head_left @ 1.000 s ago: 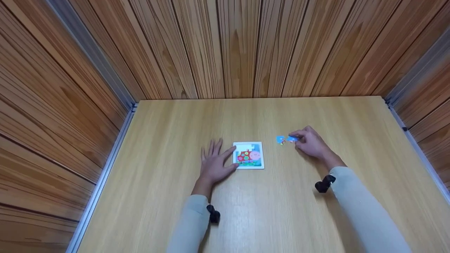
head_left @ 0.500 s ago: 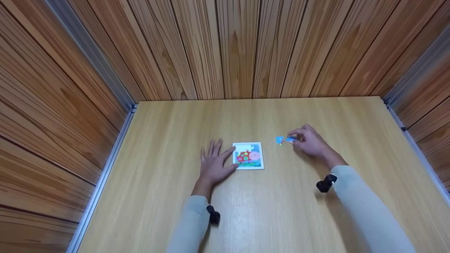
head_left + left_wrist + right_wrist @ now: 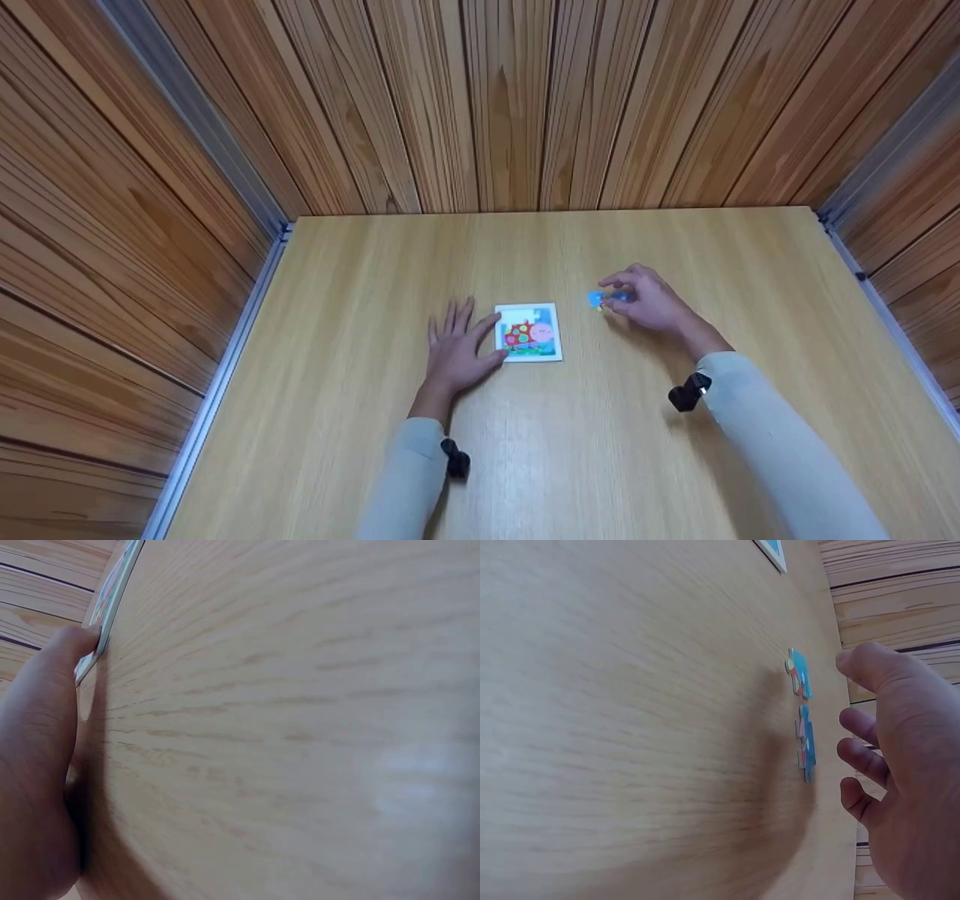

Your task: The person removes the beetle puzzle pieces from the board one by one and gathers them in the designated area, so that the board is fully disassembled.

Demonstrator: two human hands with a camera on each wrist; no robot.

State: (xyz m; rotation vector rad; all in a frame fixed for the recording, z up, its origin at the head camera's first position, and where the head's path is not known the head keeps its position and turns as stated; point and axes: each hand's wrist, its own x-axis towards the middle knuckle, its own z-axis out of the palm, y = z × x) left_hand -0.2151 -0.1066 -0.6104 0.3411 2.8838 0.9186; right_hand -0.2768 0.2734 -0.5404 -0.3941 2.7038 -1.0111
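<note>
A small square jigsaw board with a white rim (image 3: pixel 536 361) lies flat on the table, its picture showing a pink pig's head and a red spotted body. A pale gap shows near its top. My left hand (image 3: pixel 456 358) is spread flat beside it, thumb and index fingertips touching its left edge. To the right of the board lie two blue jigsaw pieces, a left piece (image 3: pixel 595 299) and a right piece (image 3: pixel 808 744), nearly end to end. Over the right piece hovers my right hand (image 3: pixel 651 301), fingers parted and loosely bent, holding nothing; the right wrist view shows the fingertips apart from both pieces.
The wooden table (image 3: pixel 570 450) ends at a plank wall (image 3: pixel 510 105) at the back. Metal rails (image 3: pixel 217 390) run along its sides. A black wrist camera (image 3: pixel 456 457) is strapped near each sleeve cuff.
My right hand has shifted a little to the left, its fingers now parted above the right piece. The left hand and the board stay about where they were.
</note>
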